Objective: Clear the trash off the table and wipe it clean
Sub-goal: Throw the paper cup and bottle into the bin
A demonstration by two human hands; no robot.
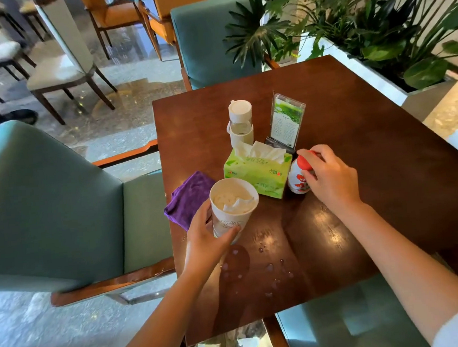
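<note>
On the dark brown wooden table (pixel 356 142), the clearing is only getting going. The left hand (pixel 208 237) grips a white paper cup (pixel 231 208) stuffed with crumpled white tissue, fingers and thumb curled round its side near the table's left edge; whether it is lifted off the wood cannot be told. The right hand (pixel 328 177) closes over the red cap of a small white bottle with a red label (pixel 300 176), standing just beside the green tissue box (pixel 260 175). Both pieces of trash are in hand, neither yet off the table. Wiping looks untouched: the purple cloth (pixel 189 197) lies folded at the left edge, and water droplets (pixel 269 268) bead the near surface. A white-lidded clear glass bottle (pixel 240 123) and an acrylic menu stand (pixel 286 123) sit behind, probably staying.
</note>
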